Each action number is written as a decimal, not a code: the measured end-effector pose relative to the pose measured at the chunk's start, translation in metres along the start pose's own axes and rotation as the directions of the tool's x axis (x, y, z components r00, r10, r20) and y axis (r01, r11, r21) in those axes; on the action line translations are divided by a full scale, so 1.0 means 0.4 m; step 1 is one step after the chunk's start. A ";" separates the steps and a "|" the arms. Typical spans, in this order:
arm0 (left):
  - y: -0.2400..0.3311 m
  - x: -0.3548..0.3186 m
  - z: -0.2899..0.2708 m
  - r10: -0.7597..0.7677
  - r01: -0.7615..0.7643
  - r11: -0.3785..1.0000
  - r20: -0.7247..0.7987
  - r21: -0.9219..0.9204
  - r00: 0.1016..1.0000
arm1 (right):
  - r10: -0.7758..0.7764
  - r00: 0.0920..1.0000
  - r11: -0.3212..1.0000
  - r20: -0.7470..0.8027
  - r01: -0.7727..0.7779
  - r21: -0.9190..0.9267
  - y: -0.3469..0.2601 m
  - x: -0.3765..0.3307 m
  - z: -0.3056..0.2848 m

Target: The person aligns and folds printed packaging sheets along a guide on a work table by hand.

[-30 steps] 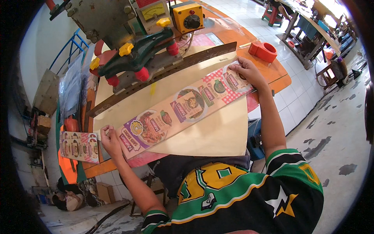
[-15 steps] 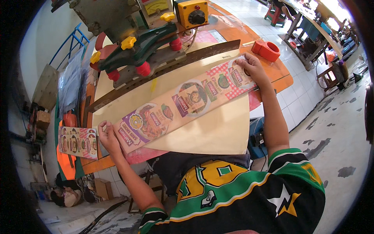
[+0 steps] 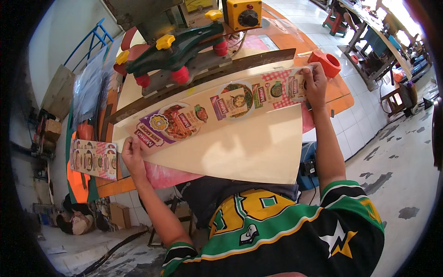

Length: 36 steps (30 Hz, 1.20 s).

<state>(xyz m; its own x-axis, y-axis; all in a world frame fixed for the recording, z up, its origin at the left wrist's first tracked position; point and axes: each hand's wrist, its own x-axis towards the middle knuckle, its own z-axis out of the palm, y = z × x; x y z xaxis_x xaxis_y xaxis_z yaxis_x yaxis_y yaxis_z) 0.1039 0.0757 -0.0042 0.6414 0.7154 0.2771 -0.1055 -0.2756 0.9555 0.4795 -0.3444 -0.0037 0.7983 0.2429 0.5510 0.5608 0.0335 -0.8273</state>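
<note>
A long, flat printed strip (image 3: 190, 121) with pictures of food dishes, a purple end and a red-checked end is stretched between my hands. My left hand (image 3: 133, 158) pinches its near left end, and my right hand (image 3: 316, 87) grips its far right end, thumb on top. Beneath the strip lies a large cream sheet (image 3: 249, 152) on the worktable. The strip's far long edge runs close along a dark metal bar (image 3: 265, 61). Over that bar stands a press with a dark green arm (image 3: 184, 48), yellow knobs and red cylinders.
A yellow control box (image 3: 243, 15) with a black dial stands behind the press. An orange-red tape dispenser or ring (image 3: 326, 63) sits near the right table corner. More printed strips (image 3: 94, 159) are stacked at the left. A blue case (image 3: 308, 164) is below the table's right side.
Both hands have shifted the strip away from me, toward the metal bar. Its left end has swung farther in, so it lies more nearly parallel to the bar. The view has shifted slightly.
</note>
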 end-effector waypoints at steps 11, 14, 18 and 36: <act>0.023 0.004 0.030 0.179 -0.170 0.983 -0.196 0.062 0.964 | -0.188 0.971 0.976 -0.145 0.168 -0.137 0.009 -0.006 0.008; 0.005 0.007 0.007 0.148 -0.148 0.989 -0.126 0.013 0.981 | -0.150 0.985 0.980 -0.085 0.137 -0.142 -0.022 -0.006 0.014; -0.014 0.008 -0.008 0.108 -0.113 0.993 -0.112 -0.039 0.988 | -0.077 0.996 0.995 -0.040 0.074 -0.062 -0.013 -0.007 0.002; 0.002 0.003 0.019 0.016 -0.004 0.993 -0.109 0.114 0.994 | -0.097 0.994 0.982 -0.053 0.087 -0.165 -0.026 -0.002 0.014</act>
<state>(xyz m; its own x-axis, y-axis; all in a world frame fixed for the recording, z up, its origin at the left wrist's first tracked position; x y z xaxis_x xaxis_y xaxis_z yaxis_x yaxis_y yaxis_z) 0.1104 0.0715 -0.0041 0.5532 0.7763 0.3022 -0.0203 -0.3500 0.9365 0.4718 -0.3395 0.0037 0.7507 0.1865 0.6338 0.6567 -0.1058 -0.7467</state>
